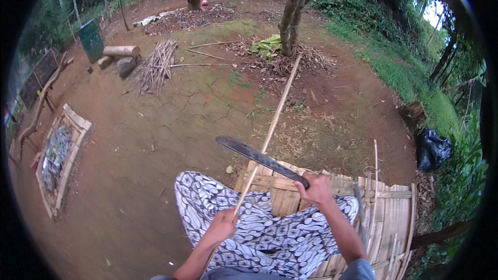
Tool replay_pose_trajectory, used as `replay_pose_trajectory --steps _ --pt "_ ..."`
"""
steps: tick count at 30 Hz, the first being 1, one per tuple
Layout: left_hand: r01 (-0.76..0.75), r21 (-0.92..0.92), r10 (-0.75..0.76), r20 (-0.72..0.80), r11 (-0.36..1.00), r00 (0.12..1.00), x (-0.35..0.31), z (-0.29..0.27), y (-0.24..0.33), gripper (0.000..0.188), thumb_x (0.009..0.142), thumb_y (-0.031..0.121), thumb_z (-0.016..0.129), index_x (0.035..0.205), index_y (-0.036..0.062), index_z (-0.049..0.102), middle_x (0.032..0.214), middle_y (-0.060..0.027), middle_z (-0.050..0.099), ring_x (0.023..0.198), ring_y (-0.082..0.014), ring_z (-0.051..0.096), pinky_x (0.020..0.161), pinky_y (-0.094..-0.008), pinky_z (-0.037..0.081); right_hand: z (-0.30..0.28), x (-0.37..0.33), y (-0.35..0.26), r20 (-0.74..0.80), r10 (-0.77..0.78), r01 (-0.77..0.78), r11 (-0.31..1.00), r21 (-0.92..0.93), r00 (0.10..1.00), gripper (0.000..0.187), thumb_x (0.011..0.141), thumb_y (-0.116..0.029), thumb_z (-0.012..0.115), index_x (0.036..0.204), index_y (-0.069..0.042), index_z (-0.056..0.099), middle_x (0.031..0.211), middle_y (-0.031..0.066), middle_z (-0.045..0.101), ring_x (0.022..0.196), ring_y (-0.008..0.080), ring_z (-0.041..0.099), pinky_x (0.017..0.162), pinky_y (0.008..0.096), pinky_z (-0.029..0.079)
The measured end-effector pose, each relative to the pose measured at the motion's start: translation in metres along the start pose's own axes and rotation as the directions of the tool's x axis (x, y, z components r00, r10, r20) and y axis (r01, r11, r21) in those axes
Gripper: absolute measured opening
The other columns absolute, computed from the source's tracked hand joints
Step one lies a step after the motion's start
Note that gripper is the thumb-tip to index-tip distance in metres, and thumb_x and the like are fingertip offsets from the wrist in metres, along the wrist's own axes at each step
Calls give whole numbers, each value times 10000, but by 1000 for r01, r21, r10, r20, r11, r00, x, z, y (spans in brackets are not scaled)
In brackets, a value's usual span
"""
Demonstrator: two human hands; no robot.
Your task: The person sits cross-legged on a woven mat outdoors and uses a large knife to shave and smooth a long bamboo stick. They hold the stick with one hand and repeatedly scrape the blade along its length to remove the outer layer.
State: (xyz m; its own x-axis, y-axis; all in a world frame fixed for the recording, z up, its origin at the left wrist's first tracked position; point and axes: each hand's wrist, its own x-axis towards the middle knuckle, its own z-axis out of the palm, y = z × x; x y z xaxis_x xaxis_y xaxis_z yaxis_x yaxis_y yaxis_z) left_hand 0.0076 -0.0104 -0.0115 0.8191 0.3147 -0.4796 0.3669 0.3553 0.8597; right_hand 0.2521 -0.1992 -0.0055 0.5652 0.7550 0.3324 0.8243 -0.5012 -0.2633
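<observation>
My left hand [223, 224] is closed round the near end of a long, pale bamboo strip [280, 108], which slants away from my lap toward the tree. In my right hand [316, 189] is the handle of a machete [249, 151], its dark, broad blade pointing to the left. The blade crosses the strip a little beyond my knees and seems to lie against it. Patterned black-and-white cloth [249, 228] covers my legs. Beneath me is a slatted bamboo platform [391, 210].
Thin bamboo strips [374, 176] lie on the platform's right side. A black plastic bag [433, 150] sits at the right. A pile of split sticks [158, 65], a log [122, 51] and a green bin [91, 40] stand far left. Nearer is a framed bed of litter [58, 150]. A tree [291, 15] rises ahead.
</observation>
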Motion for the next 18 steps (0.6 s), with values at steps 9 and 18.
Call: replay_pose_trajectory --steps 9,18 --pt "47 -29 -44 84 998 996 7 10 -31 435 1001 328 303 661 81 415 485 6 345 361 -102 269 357 -284 209 -4 -16 -46 112 -377 371 926 69 919 451 796 -554 583 682 -118 598 477 45 530 411 216 550 425 383 446" --pt "186 -225 -173 74 957 982 -5 0 -10 398 980 293 319 650 81 387 478 31 273 355 -85 269 351 -268 182 11 -4 -5 169 74 -76 997 7 983 492 863 -569 485 770 -116 653 459 49 534 391 212 545 424 392 478"
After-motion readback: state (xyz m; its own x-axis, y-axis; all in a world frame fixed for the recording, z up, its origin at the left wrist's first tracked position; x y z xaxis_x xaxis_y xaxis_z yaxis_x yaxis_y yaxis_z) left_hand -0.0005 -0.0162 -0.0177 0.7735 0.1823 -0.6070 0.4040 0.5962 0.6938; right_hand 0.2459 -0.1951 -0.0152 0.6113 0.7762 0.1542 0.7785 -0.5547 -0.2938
